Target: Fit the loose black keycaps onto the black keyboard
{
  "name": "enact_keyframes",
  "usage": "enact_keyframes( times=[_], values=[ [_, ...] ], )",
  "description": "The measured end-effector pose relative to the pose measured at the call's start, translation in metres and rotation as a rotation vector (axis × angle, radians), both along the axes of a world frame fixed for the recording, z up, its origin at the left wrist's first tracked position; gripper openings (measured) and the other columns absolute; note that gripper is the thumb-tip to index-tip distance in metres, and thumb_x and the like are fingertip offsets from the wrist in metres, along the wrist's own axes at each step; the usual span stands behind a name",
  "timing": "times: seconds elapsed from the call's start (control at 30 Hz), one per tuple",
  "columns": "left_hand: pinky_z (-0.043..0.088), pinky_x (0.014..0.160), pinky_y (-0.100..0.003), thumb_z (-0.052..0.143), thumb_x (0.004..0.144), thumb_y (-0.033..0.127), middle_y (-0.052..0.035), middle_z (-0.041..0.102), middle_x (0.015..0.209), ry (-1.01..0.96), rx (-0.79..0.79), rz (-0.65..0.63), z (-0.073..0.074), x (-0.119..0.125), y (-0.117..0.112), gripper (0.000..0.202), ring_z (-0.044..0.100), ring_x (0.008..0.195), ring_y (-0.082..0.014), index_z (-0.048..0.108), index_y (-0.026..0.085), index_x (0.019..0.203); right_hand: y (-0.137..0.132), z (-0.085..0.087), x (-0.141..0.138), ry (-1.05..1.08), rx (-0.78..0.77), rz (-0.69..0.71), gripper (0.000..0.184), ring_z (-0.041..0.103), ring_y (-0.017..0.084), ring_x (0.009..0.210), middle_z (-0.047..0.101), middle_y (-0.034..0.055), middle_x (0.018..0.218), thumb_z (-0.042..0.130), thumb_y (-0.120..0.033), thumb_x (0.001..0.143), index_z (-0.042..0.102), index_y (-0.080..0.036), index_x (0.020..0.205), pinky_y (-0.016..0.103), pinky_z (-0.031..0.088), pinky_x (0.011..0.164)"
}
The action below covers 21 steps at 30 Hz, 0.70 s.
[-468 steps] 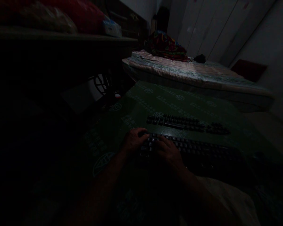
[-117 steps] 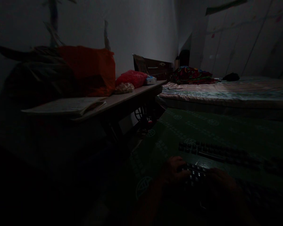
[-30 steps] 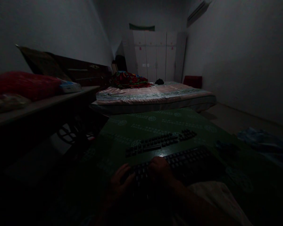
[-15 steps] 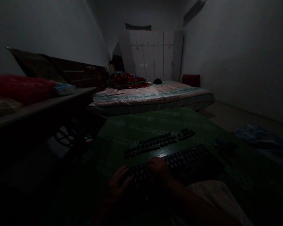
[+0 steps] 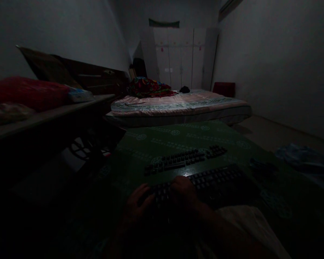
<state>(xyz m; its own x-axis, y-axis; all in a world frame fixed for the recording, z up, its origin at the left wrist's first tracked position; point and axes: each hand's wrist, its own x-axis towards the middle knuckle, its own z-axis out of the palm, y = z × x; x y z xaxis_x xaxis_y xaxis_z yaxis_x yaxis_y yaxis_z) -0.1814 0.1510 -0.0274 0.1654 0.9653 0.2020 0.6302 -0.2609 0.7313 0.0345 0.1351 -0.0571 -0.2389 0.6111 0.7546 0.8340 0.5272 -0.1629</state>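
Observation:
A dark keyboard (image 5: 218,180) lies on the green table, its left part largely behind my hands. My left hand (image 5: 136,203) grips the keyboard's left end, thumb toward the near side and fingers toward the far edge. Over the keyboard's left-middle part, my right hand (image 5: 183,190) is closed with its fingers curled down. The fingertips are hidden behind the hand, so whatever they pinch is out of sight. Just beyond the keyboard, loose black keycaps (image 5: 182,160) lie laid out in keyboard-like rows on the table.
The green printed table (image 5: 175,138) reaches toward a bed (image 5: 183,108). A pale cloth (image 5: 248,219) is near my right forearm. Something dark (image 5: 263,167) lies to the right of the keyboard. On the left, a shelf (image 5: 102,98) bears a red plastic bag (image 5: 29,91). The room is very dim.
The camera view has shifted slightly, so the room appears a little further right and higher. Both hands stay at the keyboard in nearly the same pose.

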Motion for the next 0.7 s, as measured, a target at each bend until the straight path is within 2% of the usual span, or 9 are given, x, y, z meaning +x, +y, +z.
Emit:
enact_keyframes(
  times=[0.23,0.47,0.7],
  values=[
    [0.044,0.099,-0.045,0.056,0.069,0.057,-0.01,0.062,0.122,0.05,-0.004,-0.031,-0.0025,-0.0013,-0.0015,0.048,0.056,0.114,-0.0291,0.07,0.02,0.097,-0.0031,0.001,0.0012,-0.016,-0.063,0.006,0.016,0.048,0.014,0.068,0.057,0.0017,0.069,0.056,-0.016,0.079,0.055,-0.019,0.064,0.027,0.032,0.064],
    [0.044,0.099,-0.044,0.056,0.073,0.051,-0.0096,0.061,0.123,0.066,0.013,-0.076,0.0025,-0.0008,-0.0058,0.042,0.056,0.115,-0.0274,0.07,0.021,0.098,-0.0092,0.0085,0.0015,-0.009,-0.074,0.017,0.016,0.047,0.015,0.069,0.057,0.002,0.069,0.056,-0.018,0.08,0.056,-0.019,0.064,0.027,0.033,0.064],
    [0.045,0.097,-0.045,0.057,0.072,0.051,-0.0097,0.06,0.124,0.074,-0.009,-0.057,0.0029,-0.002,-0.005,0.041,0.057,0.113,-0.029,0.072,0.022,0.096,-0.0068,0.0048,0.0016,-0.023,-0.083,0.009,0.017,0.048,0.015,0.069,0.057,0.0018,0.068,0.058,-0.017,0.08,0.056,-0.019,0.063,0.027,0.032,0.063]
  ],
)
